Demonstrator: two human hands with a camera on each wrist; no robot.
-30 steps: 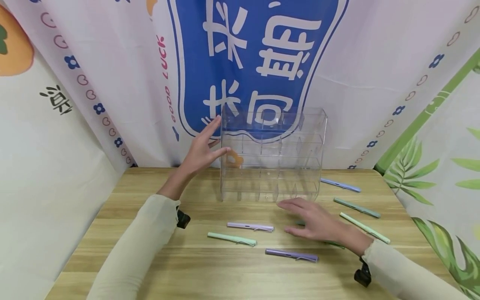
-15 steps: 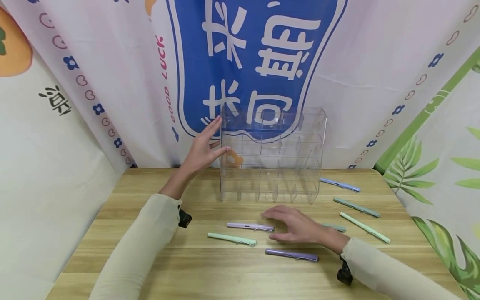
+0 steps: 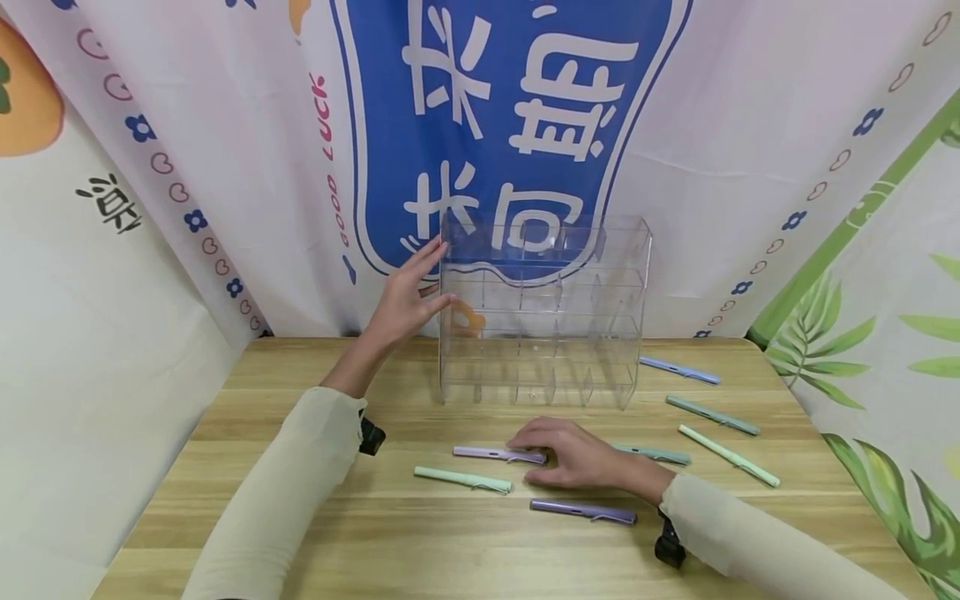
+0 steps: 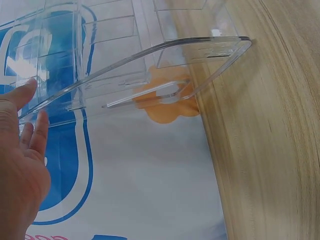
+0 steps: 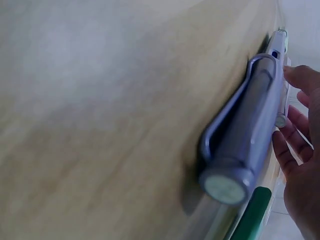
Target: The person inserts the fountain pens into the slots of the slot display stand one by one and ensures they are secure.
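A clear plastic rack with rows of small compartments stands upright at the back of the wooden table. My left hand holds its left side panel, thumb on one side of the edge and fingers on the other; the left wrist view shows that edge close up. Over the right end of a lavender pen is my right hand, thumb and fingers parted on either side of it. I cannot see any firm contact. In the right wrist view, a purple pen lies large in front of the fingers.
Nearby lie a mint pen and a teal pen, partly behind my right wrist. Toward the right edge are a blue pen, a grey-green pen and a pale green pen. A printed curtain hangs behind the table.
My right hand has moved left, to the lavender pen's right end, uncovering more of the teal pen. The left hand stays on the rack.
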